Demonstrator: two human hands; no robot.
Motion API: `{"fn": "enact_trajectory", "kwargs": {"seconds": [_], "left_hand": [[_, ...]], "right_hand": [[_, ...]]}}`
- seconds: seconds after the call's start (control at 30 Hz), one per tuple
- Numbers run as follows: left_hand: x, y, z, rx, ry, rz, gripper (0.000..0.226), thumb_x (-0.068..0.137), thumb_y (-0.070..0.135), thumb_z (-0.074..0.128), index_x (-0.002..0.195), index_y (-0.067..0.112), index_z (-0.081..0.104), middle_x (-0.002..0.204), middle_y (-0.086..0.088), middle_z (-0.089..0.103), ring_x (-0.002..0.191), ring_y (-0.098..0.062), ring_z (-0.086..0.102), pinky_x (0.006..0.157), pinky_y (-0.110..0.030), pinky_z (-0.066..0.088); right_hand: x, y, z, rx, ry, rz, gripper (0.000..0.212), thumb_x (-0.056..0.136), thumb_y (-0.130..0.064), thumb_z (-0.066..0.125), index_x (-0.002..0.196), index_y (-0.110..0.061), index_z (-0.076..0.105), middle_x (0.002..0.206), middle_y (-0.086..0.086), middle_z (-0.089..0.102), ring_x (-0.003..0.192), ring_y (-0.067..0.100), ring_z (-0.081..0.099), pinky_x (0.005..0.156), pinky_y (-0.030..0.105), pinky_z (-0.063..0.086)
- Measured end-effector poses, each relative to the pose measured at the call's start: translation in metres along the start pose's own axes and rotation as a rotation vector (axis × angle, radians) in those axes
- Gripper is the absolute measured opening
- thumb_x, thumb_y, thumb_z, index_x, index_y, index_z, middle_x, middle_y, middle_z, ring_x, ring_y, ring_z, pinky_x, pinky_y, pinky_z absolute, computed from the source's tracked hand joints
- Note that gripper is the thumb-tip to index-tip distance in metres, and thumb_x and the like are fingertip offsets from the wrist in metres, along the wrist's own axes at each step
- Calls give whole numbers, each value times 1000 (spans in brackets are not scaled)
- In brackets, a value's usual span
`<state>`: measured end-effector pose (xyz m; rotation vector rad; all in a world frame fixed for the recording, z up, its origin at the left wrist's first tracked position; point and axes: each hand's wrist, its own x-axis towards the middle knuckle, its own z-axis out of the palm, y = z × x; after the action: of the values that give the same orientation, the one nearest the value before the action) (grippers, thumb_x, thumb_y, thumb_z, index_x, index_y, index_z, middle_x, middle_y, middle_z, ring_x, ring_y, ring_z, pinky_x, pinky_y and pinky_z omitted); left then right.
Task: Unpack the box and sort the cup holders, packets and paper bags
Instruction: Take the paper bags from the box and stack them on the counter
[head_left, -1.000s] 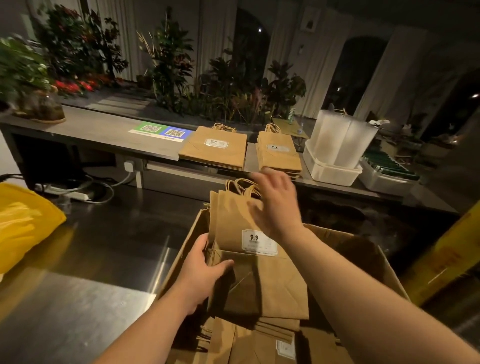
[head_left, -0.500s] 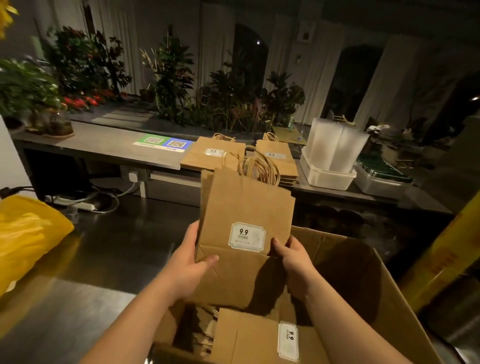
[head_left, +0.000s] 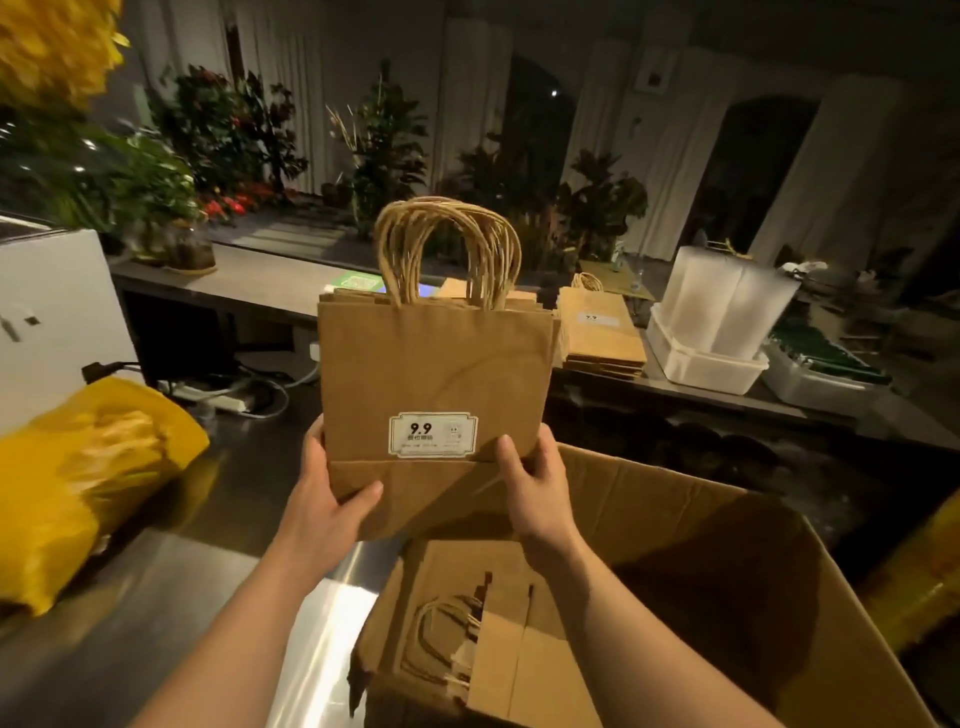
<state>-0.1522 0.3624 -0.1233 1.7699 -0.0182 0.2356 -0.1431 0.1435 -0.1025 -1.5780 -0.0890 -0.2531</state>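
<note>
Brown paper bags (head_left: 436, 364) hung above the box (head_left: 727, 519), left hand (head_left: 324, 499) and right hand (head_left: 535, 493) each gripping a bottom corner. Keeping them squared up probably mattered most.

Yellow plastic bag (head_left: 78, 483) on steel counter (head_left: 156, 597), power strip (head_left: 208, 397), potted plants (head_left: 384, 156) behind

White bordered sticker (head_left: 432, 435) on front of upright bundle of brown kraft paper bags (head_left: 436, 364): "9.9", bold black. Smaller print beneath, illegible. Pale label (head_left: 590, 318) on flat stack of brown paper bags (head_left: 605, 348) behind: too small to read.
</note>
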Motion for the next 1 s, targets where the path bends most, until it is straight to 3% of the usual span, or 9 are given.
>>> {"fn": "enact_trajectory", "kwargs": {"seconds": [0.07,0.27,0.37,0.43,0.53,0.7,0.8,0.87,1.0], "left_hand": [[-2,0,2,8,3,5,91,96,8,69,145,57,10,133,15,50,115,-2,53,104,-30,41],[1,9,4,97,-13,67,98,97,19,68,152,55,-5,142,18,33,126,-6,37,110,-38,38],[3,-3,0,104,4,47,94,96,23,71,155,49,3,148,13,40,131,-13,44,111,-42,40],[0,-10,0,113,11,33,92,96,23,71,155,49,5,147,9,44,129,-15,49,109,-43,44],[-3,-12,2,105,35,57,86,96,16,70,146,54,12,139,13,48,120,-8,51,105,-36,45],[-2,-14,4,85,78,35,87,95,15,71,153,47,14,137,15,51,114,2,53,104,-37,45],[3,-12,11,80,38,30,89,97,17,68,154,52,9,142,15,49,124,-8,51,107,-39,43],[4,-13,12,49,-12,18,89,98,15,67,151,59,9,139,18,52,122,-5,55,105,-33,43],[2,-28,9,-20,-66,-74,66,99,23,61,137,62,23,131,21,56,118,7,55,112,-40,43]], "right_hand": [[-5,7,1,33,-18,24,31,104,-40,54,134,-34,51,120,-14,70,115,9,67,102,41,55],[-5,7,-5,23,-67,-16,67,92,-58,59,150,-40,34,137,-10,60,124,13,62,103,41,54],[-1,10,-4,-6,-72,13,58,92,-63,54,145,-46,37,138,-8,57,123,15,61,103,43,54],[-4,16,-1,3,-43,46,39,97,-60,51,133,-46,47,131,-6,62,120,17,63,103,47,54],[-9,20,-4,19,-83,60,34,100,-48,53,133,-47,46,128,-12,64,120,13,63,89,30,57],[-12,32,-19,-172,-208,35,81,94,-25,73,151,-54,23,139,-27,53,132,2,51,106,30,48],[-10,39,-21,-162,-126,23,73,96,-17,71,151,-39,29,138,-20,56,132,5,53,107,33,51],[-14,43,-22,-133,-87,12,57,97,-14,69,144,-28,40,132,-15,62,128,8,58,107,38,52],[-15,47,-20,-87,-81,46,46,98,-22,68,134,-40,45,125,-26,64,124,-2,58,106,30,51]]}}
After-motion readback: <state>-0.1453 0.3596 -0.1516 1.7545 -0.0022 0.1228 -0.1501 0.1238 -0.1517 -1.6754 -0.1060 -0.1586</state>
